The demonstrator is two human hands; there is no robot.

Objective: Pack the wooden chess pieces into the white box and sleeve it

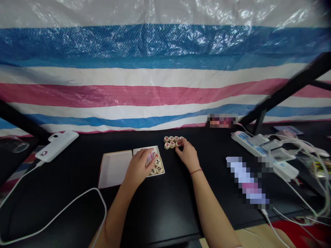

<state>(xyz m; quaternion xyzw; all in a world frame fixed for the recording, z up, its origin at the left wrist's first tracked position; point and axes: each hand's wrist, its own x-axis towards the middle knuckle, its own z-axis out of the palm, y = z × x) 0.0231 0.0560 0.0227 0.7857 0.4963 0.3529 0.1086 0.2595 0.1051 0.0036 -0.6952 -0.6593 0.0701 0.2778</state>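
Observation:
Round wooden chess pieces with black or red characters lie in a white box (163,169) on the black table. Over this box is my left hand (141,167), its fingers curved down to the pieces inside; whether they grip one is hidden. To the right, more pieces with red characters (172,138) stand in two rows. My right hand (186,153) is at the right end of these rows, thumb and fingertips closed around a piece there. An open lid (115,168) lies left of the box.
A white power bank (57,145) with a cable lies at the far left. On the right are a power strip (249,146) with plugs and tangled cables, and a blurred-out phone-like object (247,181). A striped sheet (144,96) hangs behind the table.

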